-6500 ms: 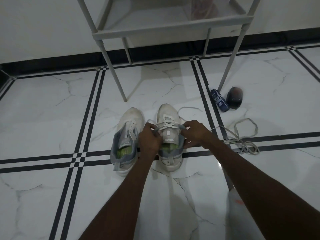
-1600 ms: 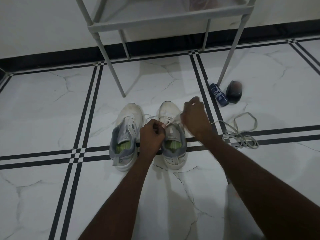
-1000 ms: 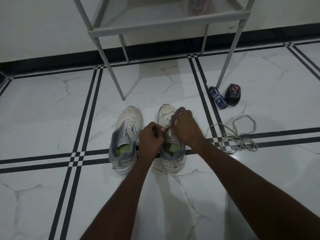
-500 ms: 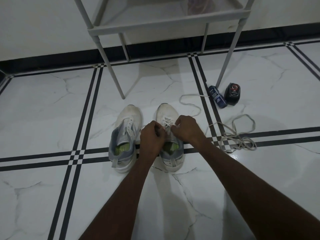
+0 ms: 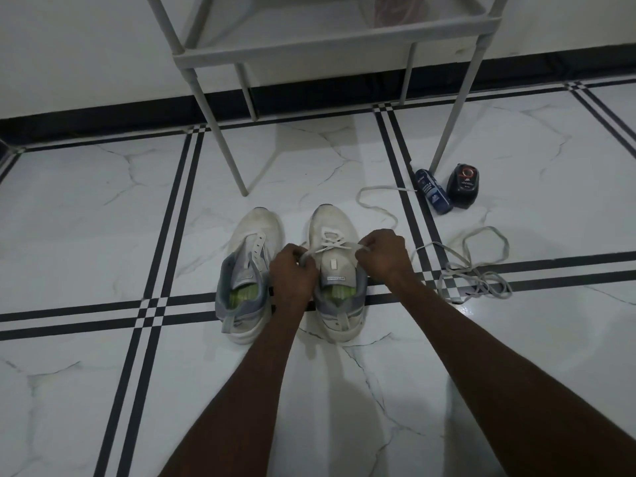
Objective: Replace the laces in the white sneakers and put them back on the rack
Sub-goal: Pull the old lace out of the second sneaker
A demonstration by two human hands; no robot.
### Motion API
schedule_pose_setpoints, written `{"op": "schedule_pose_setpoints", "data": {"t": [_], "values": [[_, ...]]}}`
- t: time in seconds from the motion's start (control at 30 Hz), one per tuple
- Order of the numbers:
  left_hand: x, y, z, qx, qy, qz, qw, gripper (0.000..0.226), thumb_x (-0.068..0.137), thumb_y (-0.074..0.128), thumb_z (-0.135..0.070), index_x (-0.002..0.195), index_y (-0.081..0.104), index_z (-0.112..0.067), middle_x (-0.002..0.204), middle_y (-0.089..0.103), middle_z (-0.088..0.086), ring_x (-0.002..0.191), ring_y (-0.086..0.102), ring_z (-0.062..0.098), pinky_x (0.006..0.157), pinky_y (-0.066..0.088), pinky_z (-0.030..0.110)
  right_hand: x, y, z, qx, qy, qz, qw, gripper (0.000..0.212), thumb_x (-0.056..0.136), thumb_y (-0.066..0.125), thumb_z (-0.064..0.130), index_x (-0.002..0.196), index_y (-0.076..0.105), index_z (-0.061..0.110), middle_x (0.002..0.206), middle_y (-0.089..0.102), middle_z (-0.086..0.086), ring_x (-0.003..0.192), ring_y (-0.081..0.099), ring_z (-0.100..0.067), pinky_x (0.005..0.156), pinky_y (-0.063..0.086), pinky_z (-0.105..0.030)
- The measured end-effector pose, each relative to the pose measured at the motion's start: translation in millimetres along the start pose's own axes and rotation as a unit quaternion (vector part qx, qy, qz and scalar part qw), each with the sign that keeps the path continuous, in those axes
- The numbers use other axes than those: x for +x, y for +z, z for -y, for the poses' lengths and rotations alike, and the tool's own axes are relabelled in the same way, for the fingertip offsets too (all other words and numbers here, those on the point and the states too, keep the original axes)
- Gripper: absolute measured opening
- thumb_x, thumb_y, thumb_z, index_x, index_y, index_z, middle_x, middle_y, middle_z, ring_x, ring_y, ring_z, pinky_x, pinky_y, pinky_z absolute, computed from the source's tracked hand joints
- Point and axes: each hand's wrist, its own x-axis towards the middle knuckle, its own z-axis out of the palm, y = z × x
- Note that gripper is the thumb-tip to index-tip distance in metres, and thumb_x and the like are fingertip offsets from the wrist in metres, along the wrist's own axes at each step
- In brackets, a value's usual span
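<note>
Two white sneakers with grey heels and green insoles stand side by side on the floor, toes away from me. The left sneaker (image 5: 248, 270) has no lace. The right sneaker (image 5: 335, 263) has a white lace (image 5: 333, 243) crossed through its front eyelets. My left hand (image 5: 292, 273) pinches the lace's left strand beside the tongue. My right hand (image 5: 380, 251) pinches the right strand, whose long tail curves off toward the rack leg. The grey shoe rack (image 5: 330, 39) stands just beyond the sneakers.
A loose pile of grey-white laces (image 5: 471, 273) lies on the floor to the right. A blue tube (image 5: 433, 196) and a black container (image 5: 463, 185) sit by the rack's right front leg. The floor is white marble tile with black stripes; a black skirting runs along the wall.
My hands have drawn apart from over the tongue, each pulling a strand sideways. The crossed lace over the front eyelets now shows between them.
</note>
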Motion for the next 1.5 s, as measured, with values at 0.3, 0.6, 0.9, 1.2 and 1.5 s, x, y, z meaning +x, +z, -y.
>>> {"op": "schedule_pose_setpoints", "data": {"t": [0.3,0.6,0.9,1.2,1.5], "values": [[0.1,7.1,-28.9,0.245,0.19,0.094,0.946,0.02,0.089,0.064,-0.014,0.108,0.065,-0.019,0.123,0.049,0.003,0.114,0.043,0.025,0.069,0.054,0.041,2.3,-5.7,10.1,-0.03,-0.05,0.073,0.996,0.016,0.081,0.073,0.023,0.09,0.078,0.01,0.085,0.076,-0.006,0.074,0.07,-0.022,0.076,0.059,-0.033],[9.5,6.8,-25.7,0.101,0.127,-0.06,0.985,0.007,0.094,0.058,-0.015,0.087,0.058,-0.013,0.097,0.057,0.002,0.093,0.053,0.019,0.074,0.045,0.031,3.7,-4.8,11.0,-0.043,-0.037,0.04,0.998,0.017,0.08,0.074,0.032,0.083,0.08,0.016,0.085,0.076,-0.002,0.085,0.069,-0.019,0.073,0.053,-0.027],[15.3,-3.9,-23.8,0.028,0.162,0.004,0.986,0.015,0.087,0.067,-0.019,0.101,0.06,-0.017,0.099,0.059,-0.003,0.096,0.048,0.014,0.08,0.04,0.027,5.3,-8.5,8.0,-0.048,-0.059,0.033,0.997,0.02,0.083,0.072,0.029,0.089,0.08,0.012,0.088,0.077,-0.004,0.085,0.069,-0.019,0.072,0.05,-0.025],[10.5,20.9,-31.6,0.306,0.269,0.076,0.91,0.018,0.092,0.058,-0.018,0.081,0.071,-0.015,0.089,0.07,0.002,0.1,0.055,0.028,0.083,0.038,0.041,8.3,-6.6,1.6,-0.037,-0.065,0.061,0.995,0.018,0.083,0.07,0.031,0.084,0.079,0.016,0.084,0.076,-0.001,0.08,0.069,-0.02,0.08,0.057,-0.033],[45.7,-26.4,-19.2,0.156,-0.028,-0.184,0.97,0.027,0.099,0.044,-0.021,0.105,0.061,0.0,0.106,0.062,0.017,0.1,0.06,0.033,0.082,0.052,0.046,7.4,-9.1,0.0,-0.026,-0.044,0.048,0.998,0.014,0.081,0.072,0.03,0.082,0.079,0.018,0.084,0.076,-0.001,0.081,0.068,-0.017,0.072,0.052,-0.026]]}}
